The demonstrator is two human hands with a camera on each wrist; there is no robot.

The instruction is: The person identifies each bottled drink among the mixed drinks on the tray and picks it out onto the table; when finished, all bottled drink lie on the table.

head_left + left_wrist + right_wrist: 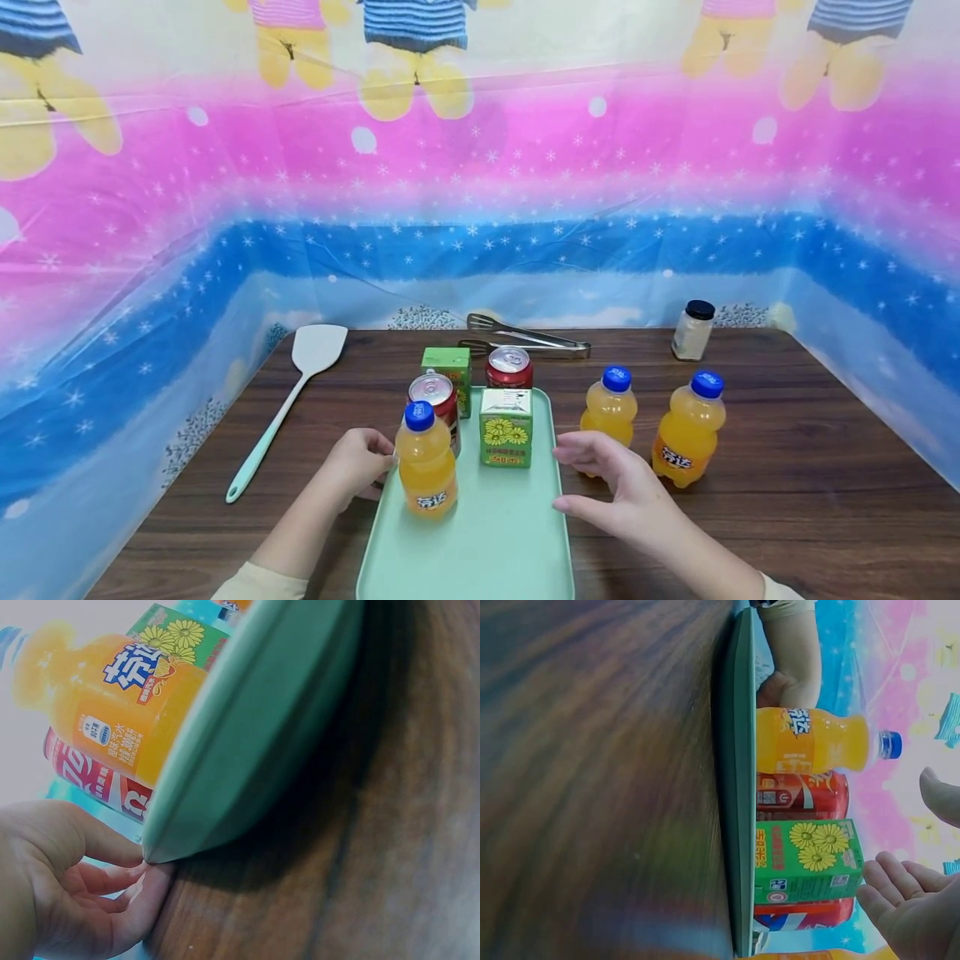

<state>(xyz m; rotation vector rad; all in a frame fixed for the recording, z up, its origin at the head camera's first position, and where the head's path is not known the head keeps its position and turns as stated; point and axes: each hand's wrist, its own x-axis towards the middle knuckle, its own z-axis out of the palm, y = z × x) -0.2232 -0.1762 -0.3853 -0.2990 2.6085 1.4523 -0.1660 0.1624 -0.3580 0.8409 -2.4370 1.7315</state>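
Note:
A pale green tray (465,558) lies lengthwise before me. On its left part stands an orange soda bottle (427,475) with a blue cap. A green drink carton (506,429) with yellow flowers stands to the bottle's right. Behind the bottle is a red soda can (437,392); another red can (510,367) and a second green carton (446,367) are at the far end. My left hand (360,467) pinches the tray's left rim between thumb and fingers, as the left wrist view shows. My right hand (618,487) is beside the right rim, fingers and thumb spread, holding nothing.
Two more orange soda bottles (690,429) stand on the wooden table right of the tray. Behind them is a small black-lidded jar (693,332). Metal tongs (532,337) lie at the back, and a white spatula (303,375) with a mint handle lies left.

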